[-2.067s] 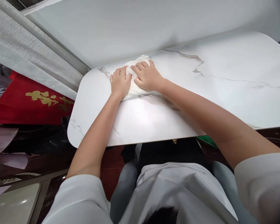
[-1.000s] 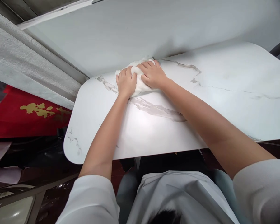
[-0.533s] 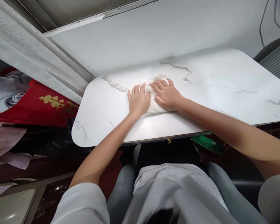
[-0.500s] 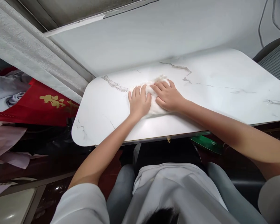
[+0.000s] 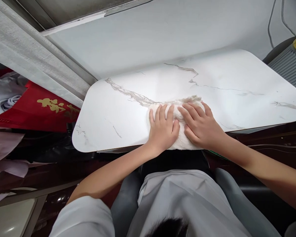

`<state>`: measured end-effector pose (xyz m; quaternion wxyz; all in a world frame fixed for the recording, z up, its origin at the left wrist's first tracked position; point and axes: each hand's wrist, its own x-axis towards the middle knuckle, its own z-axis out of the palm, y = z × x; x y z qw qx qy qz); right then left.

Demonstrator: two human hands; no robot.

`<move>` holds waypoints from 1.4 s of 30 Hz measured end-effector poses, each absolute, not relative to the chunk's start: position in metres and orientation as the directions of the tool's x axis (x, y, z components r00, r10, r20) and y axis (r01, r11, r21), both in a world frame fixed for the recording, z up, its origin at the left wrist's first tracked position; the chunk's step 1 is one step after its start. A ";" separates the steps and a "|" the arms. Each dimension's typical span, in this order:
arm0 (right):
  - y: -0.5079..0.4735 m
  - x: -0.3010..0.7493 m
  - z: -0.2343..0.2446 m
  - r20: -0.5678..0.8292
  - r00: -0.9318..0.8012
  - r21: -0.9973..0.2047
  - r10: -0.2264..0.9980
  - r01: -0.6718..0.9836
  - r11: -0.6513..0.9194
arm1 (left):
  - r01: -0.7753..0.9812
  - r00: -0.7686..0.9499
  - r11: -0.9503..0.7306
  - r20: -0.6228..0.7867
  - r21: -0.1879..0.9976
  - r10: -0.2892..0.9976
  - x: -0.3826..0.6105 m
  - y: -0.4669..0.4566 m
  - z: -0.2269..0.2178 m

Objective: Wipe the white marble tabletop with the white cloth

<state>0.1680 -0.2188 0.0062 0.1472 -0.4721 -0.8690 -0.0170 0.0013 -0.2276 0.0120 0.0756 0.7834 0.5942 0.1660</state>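
Observation:
A fluffy white cloth (image 5: 181,141) lies on the near edge of the white marble-patterned tabletop (image 5: 128,131), its lower edge reaching the table's rim. My left hand (image 5: 164,128) rests on the cloth's left half with the fingers spread and pointing away from me. On the right half, my right hand (image 5: 202,125) presses down, palm low, fingers apart and a little bent. Both thumbs point inward, and a strip of cloth shows between them. The part of the cloth under the palms is hidden.
Behind the tabletop stands a pale wall panel (image 5: 162,36). A red bag (image 5: 49,105) with gold print is at the left, near a grey pillar (image 5: 39,56). A ribbed grey object (image 5: 288,69) with a yellow part stands at the right. My lap is below the near edge.
Both hands and the cloth have slid toward me and to the right, from the middle of the tabletop to its near edge. The view has shifted slightly.

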 end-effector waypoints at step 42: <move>0.085 0.145 -0.005 0.282 -0.213 -0.201 0.936 0.940 0.275 | 0.912 0.050 -0.143 0.243 0.385 0.969 0.012 0.060 0.005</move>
